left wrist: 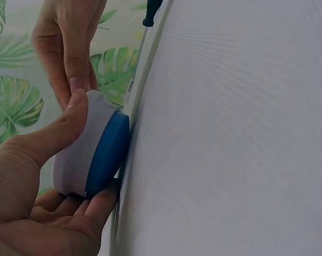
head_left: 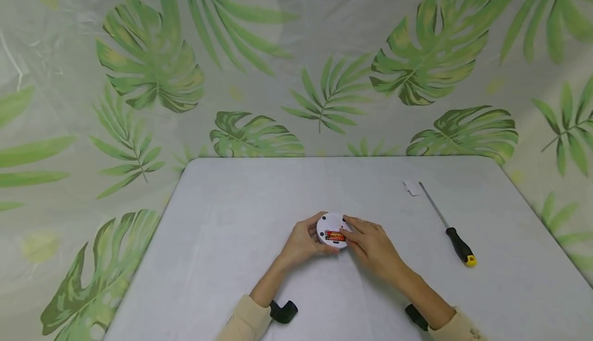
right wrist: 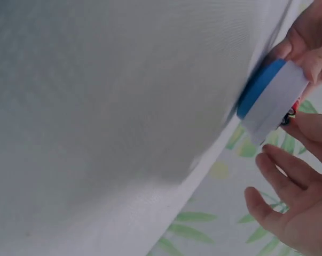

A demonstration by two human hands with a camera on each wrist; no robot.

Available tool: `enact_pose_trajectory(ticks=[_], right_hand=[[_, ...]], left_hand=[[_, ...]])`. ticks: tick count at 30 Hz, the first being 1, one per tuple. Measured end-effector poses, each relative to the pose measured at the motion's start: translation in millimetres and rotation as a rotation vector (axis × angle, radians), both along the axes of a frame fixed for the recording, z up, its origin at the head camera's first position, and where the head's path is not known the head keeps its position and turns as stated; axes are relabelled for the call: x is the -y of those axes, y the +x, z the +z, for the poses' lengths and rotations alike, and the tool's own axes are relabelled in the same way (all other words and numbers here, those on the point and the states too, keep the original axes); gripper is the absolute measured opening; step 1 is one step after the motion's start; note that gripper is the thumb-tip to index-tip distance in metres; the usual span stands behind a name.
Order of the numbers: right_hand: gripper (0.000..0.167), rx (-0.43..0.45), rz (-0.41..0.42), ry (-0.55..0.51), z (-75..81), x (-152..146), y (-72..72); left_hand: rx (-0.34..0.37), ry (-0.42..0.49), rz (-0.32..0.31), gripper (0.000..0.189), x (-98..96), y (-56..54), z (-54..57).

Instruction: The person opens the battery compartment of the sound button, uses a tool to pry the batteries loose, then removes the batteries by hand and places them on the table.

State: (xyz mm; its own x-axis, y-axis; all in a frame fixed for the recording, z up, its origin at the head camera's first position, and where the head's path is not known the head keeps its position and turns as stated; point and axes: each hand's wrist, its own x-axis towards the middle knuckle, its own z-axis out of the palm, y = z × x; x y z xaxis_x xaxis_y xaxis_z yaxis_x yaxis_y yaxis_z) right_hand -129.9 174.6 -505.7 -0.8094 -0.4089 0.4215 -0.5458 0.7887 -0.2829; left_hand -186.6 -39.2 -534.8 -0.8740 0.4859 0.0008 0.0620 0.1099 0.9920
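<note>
My left hand (head_left: 300,243) grips a round white device (head_left: 331,221) by its rim, thumb on one side and fingers underneath. The device has a blue side (left wrist: 110,152) turned toward the table. Its upper face shows small speaker holes, dark round feet and an uncovered compartment with red-and-gold batteries (head_left: 334,235). My right hand (head_left: 376,251) reaches over from the right, its fingertips touching the batteries and the device's right edge. In the right wrist view, the right hand's other fingers (right wrist: 289,178) extend loosely beside the device.
To the right lies a screwdriver (head_left: 456,240) with a black-and-yellow handle. A small white piece (head_left: 411,188) rests near its tip. Everything is on a white-covered table (head_left: 222,202), with a leaf-patterned sheet (head_left: 333,32) behind it. Black wrist mounts (head_left: 283,312) sit at both sleeves.
</note>
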Motion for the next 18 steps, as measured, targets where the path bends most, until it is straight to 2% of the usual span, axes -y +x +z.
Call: enact_pose_trajectory(ticks=[8, 13, 18], right_hand=[[0.018, 0.0, -0.044, -0.12, 0.4, 3.7, -6.3], [0.011, 0.083, -0.059, -0.172, 3.3, 5.6, -10.0], [0.013, 0.173, -0.033, -0.162, 8.8, 4.6, -10.9]], left_hand=[[-0.007, 0.014, -0.012, 0.087, -0.3, 0.6, 1.6], [-0.002, 0.02, -0.004, 0.089, -0.1, 1.2, 1.1], [-0.016, 0.009, 0.001, 0.087, -0.2, 1.0, 0.1]])
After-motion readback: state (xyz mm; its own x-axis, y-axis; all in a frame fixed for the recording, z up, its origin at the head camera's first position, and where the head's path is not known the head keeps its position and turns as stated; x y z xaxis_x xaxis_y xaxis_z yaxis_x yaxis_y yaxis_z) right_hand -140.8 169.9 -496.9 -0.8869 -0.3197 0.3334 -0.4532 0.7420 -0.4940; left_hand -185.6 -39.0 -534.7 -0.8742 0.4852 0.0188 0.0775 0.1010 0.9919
